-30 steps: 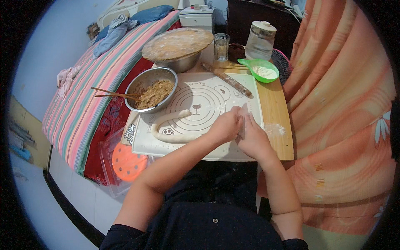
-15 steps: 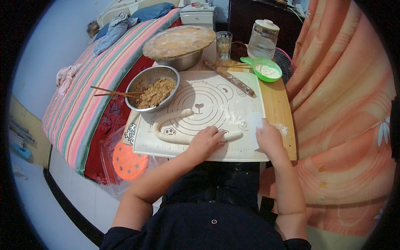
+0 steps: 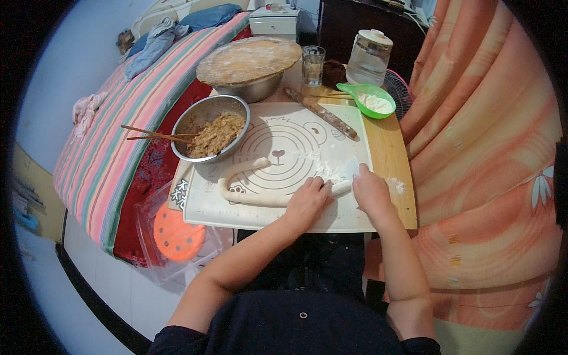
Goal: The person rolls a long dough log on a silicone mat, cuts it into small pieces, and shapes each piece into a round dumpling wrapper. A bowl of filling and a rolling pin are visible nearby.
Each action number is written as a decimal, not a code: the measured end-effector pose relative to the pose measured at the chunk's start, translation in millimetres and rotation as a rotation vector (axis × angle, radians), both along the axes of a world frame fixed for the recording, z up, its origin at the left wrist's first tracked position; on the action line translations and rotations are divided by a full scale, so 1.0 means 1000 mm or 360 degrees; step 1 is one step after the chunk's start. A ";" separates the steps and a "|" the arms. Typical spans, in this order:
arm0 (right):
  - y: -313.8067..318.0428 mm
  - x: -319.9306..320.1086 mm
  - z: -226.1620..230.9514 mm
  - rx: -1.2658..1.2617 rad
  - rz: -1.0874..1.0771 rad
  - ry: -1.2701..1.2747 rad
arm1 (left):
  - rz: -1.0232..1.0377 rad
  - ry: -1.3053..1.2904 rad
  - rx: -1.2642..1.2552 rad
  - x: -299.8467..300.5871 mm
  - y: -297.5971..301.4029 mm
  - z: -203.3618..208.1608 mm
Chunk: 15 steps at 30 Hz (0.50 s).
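On a cream baking mat (image 3: 204, 213) printed with a bear face, a long rope of dough (image 3: 257, 199) curves in a hook shape. My left hand (image 3: 309, 202) curls over the rope near its right end, fingers holding it against the mat. In my right hand (image 3: 373, 192) is a pale, flat dough scraper (image 3: 351, 169), pinched upright beside the rope's right tip. Its lower edge is hard to make out against the mat. Loose flour (image 3: 325, 168) lies scattered just beyond my fingers.
A metal bowl of filling (image 3: 216, 135) with chopsticks (image 3: 157, 135) stands at left. Behind are a floured round board (image 3: 248, 61) over a basin, a rolling pin (image 3: 322, 113), a glass (image 3: 313, 66), a water jug (image 3: 369, 57) and a green scoop of flour (image 3: 375, 104). A curtain (image 3: 473, 148) hangs at right.
My left hand has slid right along the dough rope, toward its end. My right hand has brought the scraper left, close to the rope's tip. The view has shifted slightly.
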State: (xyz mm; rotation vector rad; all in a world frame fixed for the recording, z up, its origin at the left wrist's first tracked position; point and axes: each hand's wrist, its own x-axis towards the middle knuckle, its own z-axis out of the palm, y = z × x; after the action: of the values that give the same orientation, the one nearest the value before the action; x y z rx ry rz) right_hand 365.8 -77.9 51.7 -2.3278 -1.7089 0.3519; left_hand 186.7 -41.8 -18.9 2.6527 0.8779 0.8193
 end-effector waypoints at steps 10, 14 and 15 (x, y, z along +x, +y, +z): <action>-0.016 0.006 0.019 0.0274 0.0028 0.0095 | 0.0019 -0.0320 -0.0100 0.002 0.000 0.009; -0.017 0.004 0.017 0.0213 0.0120 0.0099 | -0.0011 -0.0335 -0.0110 0.004 0.000 0.007; -0.016 0.004 0.016 0.0196 0.0130 0.0092 | -0.0028 -0.0363 -0.0098 0.004 0.000 0.007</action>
State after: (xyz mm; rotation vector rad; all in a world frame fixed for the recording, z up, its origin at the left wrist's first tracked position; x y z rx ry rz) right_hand 369.7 -94.0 67.6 -2.1458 -1.7498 0.3163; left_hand 191.1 -41.3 -11.6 2.4495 0.8062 1.0474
